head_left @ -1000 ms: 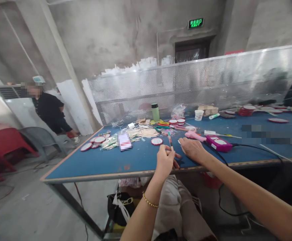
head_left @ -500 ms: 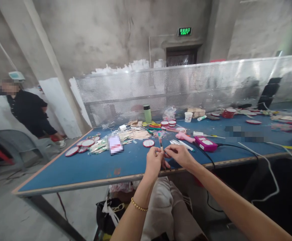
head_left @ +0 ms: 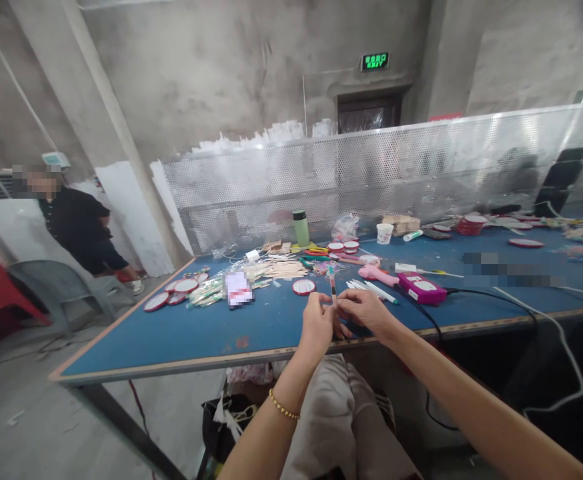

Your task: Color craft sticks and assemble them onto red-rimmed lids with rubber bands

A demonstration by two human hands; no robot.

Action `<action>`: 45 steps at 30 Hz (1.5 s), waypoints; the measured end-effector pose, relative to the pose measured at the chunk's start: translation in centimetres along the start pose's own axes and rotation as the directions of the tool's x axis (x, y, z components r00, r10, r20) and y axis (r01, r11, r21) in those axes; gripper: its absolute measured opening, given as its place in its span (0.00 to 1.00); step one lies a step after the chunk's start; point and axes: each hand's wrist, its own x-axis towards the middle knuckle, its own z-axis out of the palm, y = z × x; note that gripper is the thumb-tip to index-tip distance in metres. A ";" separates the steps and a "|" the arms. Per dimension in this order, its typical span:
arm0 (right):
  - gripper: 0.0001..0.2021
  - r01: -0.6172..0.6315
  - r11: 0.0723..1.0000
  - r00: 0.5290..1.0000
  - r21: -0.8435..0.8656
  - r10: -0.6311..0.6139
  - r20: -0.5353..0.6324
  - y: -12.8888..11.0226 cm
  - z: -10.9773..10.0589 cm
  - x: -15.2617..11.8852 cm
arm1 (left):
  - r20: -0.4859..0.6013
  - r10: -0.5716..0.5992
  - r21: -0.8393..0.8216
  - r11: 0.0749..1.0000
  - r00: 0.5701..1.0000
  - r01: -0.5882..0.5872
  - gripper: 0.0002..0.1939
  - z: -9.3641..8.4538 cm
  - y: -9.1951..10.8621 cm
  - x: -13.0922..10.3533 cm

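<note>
Reaching forward over the near edge of the counter [head_left: 171,340], the left hand [head_left: 317,323] pinches a slim banded stick [head_left: 332,280], tip upward. The right hand [head_left: 366,311] curls its fingers in by the stick's lower end; whether it grips, I cannot tell.

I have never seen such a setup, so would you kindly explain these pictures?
There's no robot, just a bare-handed person whose head-worn camera takes every picture, looking forward and down. The left hand holds a slim stick pointing up; the right hand is close beside its lower part, though whether it grips it is hard to tell. On the blue table are white pen-like sticks, red-rimmed discs, a purple box and, farther back, a green bottle.
</note>
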 end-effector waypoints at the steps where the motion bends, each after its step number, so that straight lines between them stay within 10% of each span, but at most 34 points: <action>1: 0.11 0.005 1.000 1.000 -0.007 -0.005 -0.011 0.1 0.0 0.0 | 0.017 -0.016 0.028 0.999 1.000 0.016 0.11 -0.2 0.2 -0.1; 5: 0.11 0.056 0.994 0.996 -0.098 -0.062 -0.068 0.6 -0.5 0.2 | 0.029 -0.051 0.420 0.907 0.998 0.035 0.08 -3.0 1.9 0.5; 9: 0.10 0.033 0.962 0.998 -0.271 -0.048 -0.046 1.0 -1.1 0.8 | -0.060 0.116 0.942 0.336 0.991 0.018 0.07 -6.8 4.2 3.2; 12: 0.10 0.005 0.906 1.000 -0.423 -0.014 -0.018 0.8 -1.0 1.7 | 0.143 -0.028 0.990 0.013 0.989 -0.143 0.17 -7.8 4.9 6.1; 25: 0.13 -0.130 0.867 0.987 -0.481 0.160 0.022 -1.2 -1.0 3.0 | 0.380 -0.240 0.925 0.126 0.893 -0.359 0.39 -9.3 3.4 12.2; 36: 0.13 -0.177 0.813 0.967 -0.554 0.247 0.055 -2.1 -0.4 2.9 | 0.380 -0.244 0.922 0.179 0.892 -0.344 0.37 -9.1 4.7 8.9; 45: 0.11 -0.279 0.802 0.927 -0.529 0.368 0.069 -1.8 -0.4 3.9 | 0.367 -0.120 0.930 0.020 0.923 -0.367 0.30 -8.4 5.6 5.6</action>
